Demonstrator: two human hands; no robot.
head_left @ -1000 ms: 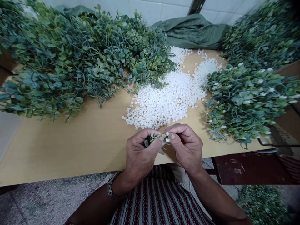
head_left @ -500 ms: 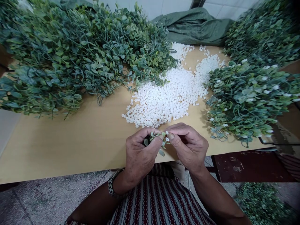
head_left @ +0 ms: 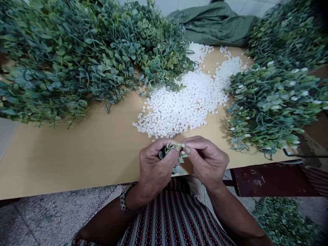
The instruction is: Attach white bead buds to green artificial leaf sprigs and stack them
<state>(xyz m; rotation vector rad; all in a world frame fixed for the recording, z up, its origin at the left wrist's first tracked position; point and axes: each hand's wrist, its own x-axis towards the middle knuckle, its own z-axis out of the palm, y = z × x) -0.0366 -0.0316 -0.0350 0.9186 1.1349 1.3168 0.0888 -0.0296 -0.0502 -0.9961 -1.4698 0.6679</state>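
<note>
My left hand (head_left: 155, 167) is closed around a small artificial leaf sprig (head_left: 178, 169), its leaves showing between thumb and fingers. Thumb and forefinger of my right hand (head_left: 208, 162) pinch at the sprig's tip, touching a tiny white flower piece (head_left: 182, 145); the fingers partly hide it. Just beyond both hands spreads a heap of small white flower pieces (head_left: 181, 106) on the table. To its right lies a bunch of green sprigs with white tips (head_left: 271, 106). A large heap of plain green sprigs (head_left: 102, 58) covers the table's back left.
The tan table (head_left: 64, 153) has its front edge close to my body. A dark green cloth or sack (head_left: 217, 27) lies at the back by the tiled wall. More foliage (head_left: 292, 41) stands back right. Below are a dark red bench (head_left: 271, 179) and greenery on the floor (head_left: 287, 218).
The sprig has turned slightly in my left hand, so more of its leaves show below the fingers. Both hands stay almost in place; the view has shifted a little.
</note>
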